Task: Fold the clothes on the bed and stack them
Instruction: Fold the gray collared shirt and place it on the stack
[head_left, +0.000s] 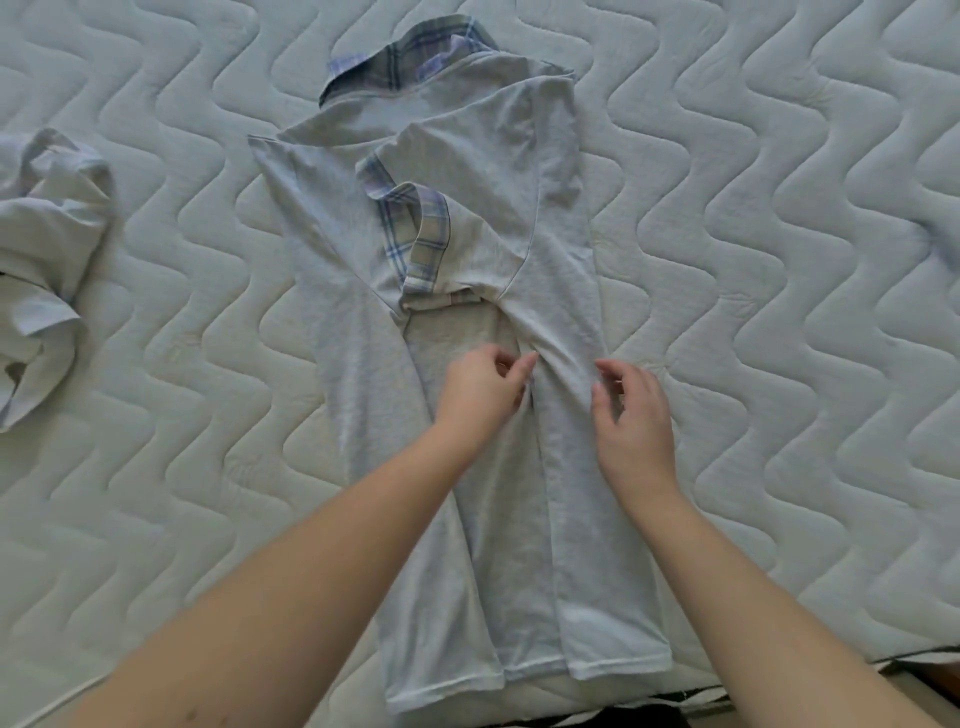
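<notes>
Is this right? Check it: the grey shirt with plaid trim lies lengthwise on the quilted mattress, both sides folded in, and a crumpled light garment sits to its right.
Not quite. In the head view the crumpled light garment lies left of the grey shirt, not right. The rest stands, on the quilted mattress.

Surface: white quilted mattress cover (779, 218) with wavy stitched lines running in rows across the whole bed, filling nearly all of the view.
Quilting: the stitching forms puffed, zigzag channels; a small puckered crease shows near the right edge.
Near edge: at the bottom right corner the bed's edge shows as a dark piped seam (914, 656).
Beyond the edge: a narrow strip of brownish floor (943, 685), too little of it to tell more.
</notes>
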